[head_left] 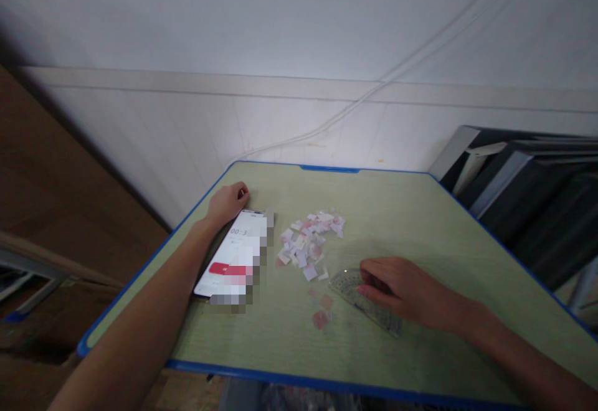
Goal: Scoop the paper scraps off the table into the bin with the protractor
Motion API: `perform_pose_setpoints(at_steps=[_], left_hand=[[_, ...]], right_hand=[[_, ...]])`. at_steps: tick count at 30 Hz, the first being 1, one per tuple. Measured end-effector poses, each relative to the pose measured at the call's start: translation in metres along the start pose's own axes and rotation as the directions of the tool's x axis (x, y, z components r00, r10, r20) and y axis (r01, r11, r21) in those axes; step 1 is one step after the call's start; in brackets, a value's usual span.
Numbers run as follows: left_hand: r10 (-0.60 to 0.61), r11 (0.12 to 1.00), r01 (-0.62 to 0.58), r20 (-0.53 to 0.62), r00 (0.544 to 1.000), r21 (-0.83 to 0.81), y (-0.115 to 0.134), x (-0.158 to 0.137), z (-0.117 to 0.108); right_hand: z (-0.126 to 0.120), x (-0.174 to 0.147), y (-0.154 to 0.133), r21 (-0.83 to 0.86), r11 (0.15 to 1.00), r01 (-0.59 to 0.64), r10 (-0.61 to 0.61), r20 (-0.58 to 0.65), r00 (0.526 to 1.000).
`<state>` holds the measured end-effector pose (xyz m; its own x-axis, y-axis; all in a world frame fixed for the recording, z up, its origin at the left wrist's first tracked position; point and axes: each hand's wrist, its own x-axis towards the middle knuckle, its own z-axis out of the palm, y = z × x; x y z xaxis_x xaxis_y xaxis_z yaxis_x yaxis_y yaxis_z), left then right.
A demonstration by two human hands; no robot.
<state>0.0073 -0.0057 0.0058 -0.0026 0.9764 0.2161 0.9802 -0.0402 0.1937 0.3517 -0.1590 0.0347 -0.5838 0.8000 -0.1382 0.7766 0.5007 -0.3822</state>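
Observation:
My left hand point(230, 200) rests on the table's left side with its fingers curled closed, and nothing shows in it. Just below it lies a smartphone point(233, 255), its lit screen showing timer digits and a red button, partly pixelated. My right hand point(397, 286) has thumb and fingers closed over the edge of a clear protractor point(362, 302), which sits low at the tabletop. Between the hands is a loose heap of small white and pinkish paper pieces point(308, 243). Several reddish round bits point(321, 319) lie nearer me, left of the protractor.
The table point(261, 342) has a pale green top with a blue rim. Dark folders or panels point(537, 180) lean at the right. A white wall with a cable point(346, 111) runs behind, and a brown wooden panel point(70, 149) stands at the left.

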Motion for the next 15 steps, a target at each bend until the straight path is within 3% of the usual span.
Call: perform_pose_setpoints(at_steps=[5, 9, 15], left_hand=[[-0.006, 1.000, 0.006, 0.006, 1.000, -0.012, 0.000, 0.000, -0.001], [0.003, 1.000, -0.003, 0.007, 1.000, -0.010, -0.001, 0.001, 0.001], [0.001, 1.000, -0.001, 0.014, 1.000, -0.005, -0.003, 0.002, 0.003]], right_hand=[[-0.001, 0.001, 0.002, 0.037, 0.999, -0.020, 0.020, 0.005, 1.000], [-0.001, 0.003, 0.008, 0.203, 0.979, -0.025, 0.020, 0.025, 0.999], [-0.002, 0.011, 0.024, 0.353, 0.933, -0.072, 0.104, -0.073, 0.992]])
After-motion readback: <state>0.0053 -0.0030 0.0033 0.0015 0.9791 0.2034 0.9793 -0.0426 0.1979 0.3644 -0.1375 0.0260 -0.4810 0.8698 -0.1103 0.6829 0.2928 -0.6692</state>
